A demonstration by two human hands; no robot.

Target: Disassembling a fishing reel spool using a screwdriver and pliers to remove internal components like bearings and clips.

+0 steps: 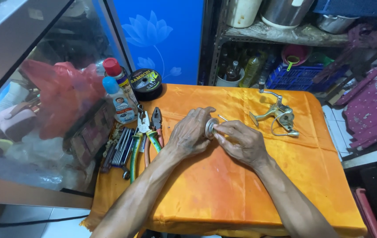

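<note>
left hand (191,132): fingers cupped round the silver spool (210,128)
right hand (238,140): fingertips pinching its hub
spool: axis roughly level, face toward right hand
reel body (279,115): lying apart on orange desk (223,194)

An orange cloth (223,189) covers the table, with a silver reel (279,115) far right. At left lie green-handled pliers (136,145), red-capped and blue-capped bottles (118,94), and a black spool (145,83). Behind stands a blue panel (162,35) with a pale lotus pattern.
</note>
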